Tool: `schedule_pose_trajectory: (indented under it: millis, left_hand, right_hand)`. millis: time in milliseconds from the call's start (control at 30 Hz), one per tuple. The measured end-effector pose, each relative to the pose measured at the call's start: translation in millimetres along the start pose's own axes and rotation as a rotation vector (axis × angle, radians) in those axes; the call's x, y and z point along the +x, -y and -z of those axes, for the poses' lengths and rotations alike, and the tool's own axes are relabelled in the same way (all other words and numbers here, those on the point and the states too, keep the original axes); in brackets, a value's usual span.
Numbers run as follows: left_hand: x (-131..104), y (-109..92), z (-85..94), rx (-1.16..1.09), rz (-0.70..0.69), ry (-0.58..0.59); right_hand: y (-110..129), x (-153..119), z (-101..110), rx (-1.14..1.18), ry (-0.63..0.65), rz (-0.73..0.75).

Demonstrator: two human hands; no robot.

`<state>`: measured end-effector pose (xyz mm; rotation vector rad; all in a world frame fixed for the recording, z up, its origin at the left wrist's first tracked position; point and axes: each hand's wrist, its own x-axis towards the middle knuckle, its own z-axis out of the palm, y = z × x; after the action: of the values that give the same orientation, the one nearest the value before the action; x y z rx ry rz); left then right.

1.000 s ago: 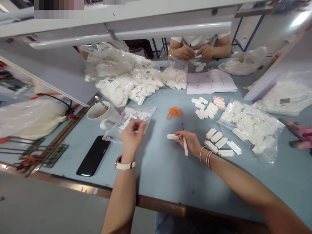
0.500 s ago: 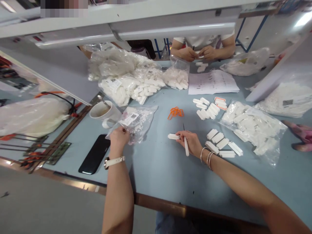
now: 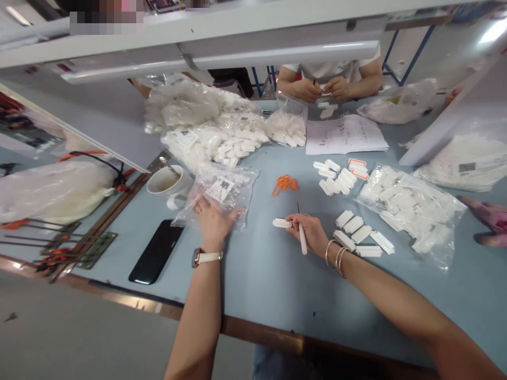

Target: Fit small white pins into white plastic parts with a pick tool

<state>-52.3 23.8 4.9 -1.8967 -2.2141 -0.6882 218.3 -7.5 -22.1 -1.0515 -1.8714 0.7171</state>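
My left hand lies with fingers spread on a clear plastic bag of small white pieces, which bears a label with a square code. My right hand is closed on a thin tool with a white handle and a dark pointed tip. The same fingers pinch the end of a white plastic part, just above or on the table; I cannot tell which. Orange frames lie in a small heap beyond it. Several white parts lie right of my right hand.
A white mug with a spoon and a black phone are at the left. Bags of white parts line the back; another bag lies right. Printed sheets lie near a co-worker's hands.
My left hand has moved right and opened from a closed grip at the bag's edge to lie spread on it. The bag has shifted and flattened out. My right hand stays put.
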Motion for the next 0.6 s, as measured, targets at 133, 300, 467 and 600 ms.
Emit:
schedule_pose_trajectory:
  millis: [133, 300, 467, 600]
  left_hand:
    - [-6.7, -19.0, 6.2, 0.052, -0.033, -0.012]
    - [-8.3, -27.1, 10.1, -0.004, -0.005, 0.003]
    - [-9.0, -27.0, 6.5, 0.048, -0.024, -0.026]
    - [-9.2, -29.0, 6.1, 0.037, 0.008, -0.013]
  right_hand:
    - [1.0, 0.5, 0.4, 0.002, 0.006, -0.008]
    - [1.4, 0.4, -0.1, 0.010, 0.001, -0.014]
    - [-0.1, -0.5, -0.8, 0.020, 0.008, -0.004]
    - [-1.3, -0.7, -1.2, 0.024, 0.008, 0.004]
